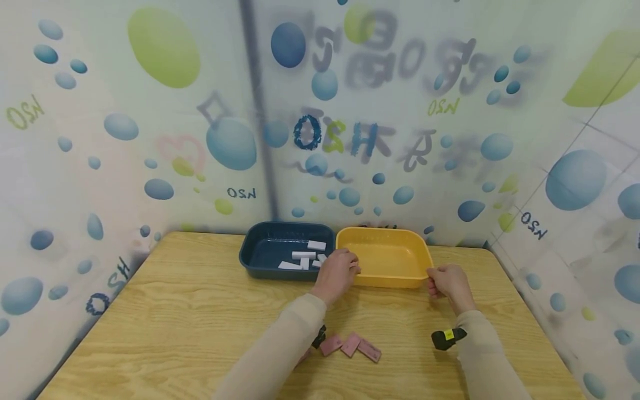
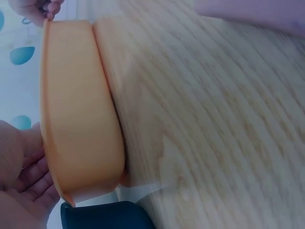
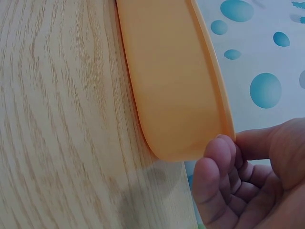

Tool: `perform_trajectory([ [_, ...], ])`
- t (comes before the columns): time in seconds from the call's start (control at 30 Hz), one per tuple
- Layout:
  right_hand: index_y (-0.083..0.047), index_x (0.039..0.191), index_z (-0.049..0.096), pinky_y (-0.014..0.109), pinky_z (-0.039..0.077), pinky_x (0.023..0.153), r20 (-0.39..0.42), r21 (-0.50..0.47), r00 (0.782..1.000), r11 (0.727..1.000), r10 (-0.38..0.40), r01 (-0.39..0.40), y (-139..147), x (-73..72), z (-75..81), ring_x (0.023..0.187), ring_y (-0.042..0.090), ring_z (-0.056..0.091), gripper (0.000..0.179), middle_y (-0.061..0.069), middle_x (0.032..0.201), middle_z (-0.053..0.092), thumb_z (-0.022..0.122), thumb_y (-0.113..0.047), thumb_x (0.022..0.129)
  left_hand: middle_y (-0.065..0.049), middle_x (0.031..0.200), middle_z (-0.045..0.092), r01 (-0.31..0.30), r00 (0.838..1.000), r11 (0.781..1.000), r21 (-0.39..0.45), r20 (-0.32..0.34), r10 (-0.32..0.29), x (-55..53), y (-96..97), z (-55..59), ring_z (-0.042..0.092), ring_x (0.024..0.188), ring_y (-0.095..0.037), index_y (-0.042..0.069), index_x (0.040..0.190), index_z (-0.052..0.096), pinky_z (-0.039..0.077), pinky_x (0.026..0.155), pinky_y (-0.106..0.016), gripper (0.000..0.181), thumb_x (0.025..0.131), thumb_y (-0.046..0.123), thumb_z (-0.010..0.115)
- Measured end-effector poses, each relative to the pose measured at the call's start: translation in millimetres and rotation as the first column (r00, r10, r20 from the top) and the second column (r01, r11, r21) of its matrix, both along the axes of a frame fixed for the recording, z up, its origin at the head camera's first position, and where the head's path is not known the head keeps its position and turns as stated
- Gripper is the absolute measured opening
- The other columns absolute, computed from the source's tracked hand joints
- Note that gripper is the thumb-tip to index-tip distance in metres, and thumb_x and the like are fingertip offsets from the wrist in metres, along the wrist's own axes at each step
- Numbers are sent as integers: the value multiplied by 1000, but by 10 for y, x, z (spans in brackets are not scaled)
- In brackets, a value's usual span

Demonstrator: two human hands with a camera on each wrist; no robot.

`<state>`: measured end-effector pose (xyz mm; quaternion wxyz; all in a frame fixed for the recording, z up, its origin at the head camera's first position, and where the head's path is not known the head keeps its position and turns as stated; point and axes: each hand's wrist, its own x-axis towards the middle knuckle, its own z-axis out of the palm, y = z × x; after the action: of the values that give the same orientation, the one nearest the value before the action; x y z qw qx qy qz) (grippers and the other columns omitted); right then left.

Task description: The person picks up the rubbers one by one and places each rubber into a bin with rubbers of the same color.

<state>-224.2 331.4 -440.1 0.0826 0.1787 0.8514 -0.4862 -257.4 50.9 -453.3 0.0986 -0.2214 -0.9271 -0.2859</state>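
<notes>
A long left sleeve [image 1: 280, 344] and a matching right sleeve [image 1: 487, 353] are worn, both made of pale cream cloth and softly creased near the wrists. Beside the right sleeve's end, a small black device [image 1: 441, 340] of angular outline is seen, marked by a bright yellow label [image 1: 449, 335]. At the left sleeve, another black piece [image 1: 320, 336] is partly hidden. The fingers [image 3: 208, 183] are left bare.

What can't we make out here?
Head: count of white pieces in the navy tray; left hand overlaps them.
Head: leftmost pink piece, mostly behind the left sleeve.
Head: any markings on the pink pieces; too small.
Right wrist: yellow tray, far end cut by top edge.
</notes>
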Motion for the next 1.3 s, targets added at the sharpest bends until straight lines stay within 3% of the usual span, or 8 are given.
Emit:
perform_trajectory([
  [0.23,10,100,59,29,57,63,6,-4,1000,1000,-3,3,-1,-7,-2,64,16,58,32,6,73,60,46,-18,109,0,98,69,12,995,994,108,94,-22,0,-89,67,60,93,-15,7,101,79,53,88,-33,12,101,13,68],
  [0.37,10,101,59,29,57,62,6,-6,1000,1000,-9,9,8,-11,-9,64,16,58,32,6,73,60,46,-18,109,-4,102,69,7,995,990,139,100,-21,24,-166,151,60,95,-19,5,103,79,54,91,-36,15,100,16,70],
  [0.6,11,102,60,29,57,62,6,2,1000,1000,-2,2,21,-5,-11,64,17,59,32,6,74,60,46,-18,109,-12,110,72,36,998,994,106,52,-42,100,-298,269,66,101,-26,1,115,76,57,90,-40,21,97,11,73],
  [0.9,11,103,59,29,56,62,9,-6,1000,1000,7,-7,15,3,8,64,17,58,32,6,73,59,46,-18,109,-10,102,72,77,997,997,13,9,-77,165,-398,340,60,84,-19,5,111,77,54,75,-30,25,99,26,71],
  [1.17,11,98,59,27,56,60,-6,-3,1000,1000,3,-3,1,2,2,62,15,58,31,5,71,59,46,-16,107,-2,102,71,126,991,992,0,36,-126,244,-611,301,62,91,-14,8,113,78,56,83,-32,19,94,11,77],
  [1.3,11,98,59,27,56,60,-8,-7,1000,1000,1,-1,2,3,2,63,15,57,31,5,71,59,46,-16,107,-5,102,72,159,987,987,-6,23,-159,283,-727,260,64,93,-18,5,110,78,56,84,-36,18,93,10,77],
])
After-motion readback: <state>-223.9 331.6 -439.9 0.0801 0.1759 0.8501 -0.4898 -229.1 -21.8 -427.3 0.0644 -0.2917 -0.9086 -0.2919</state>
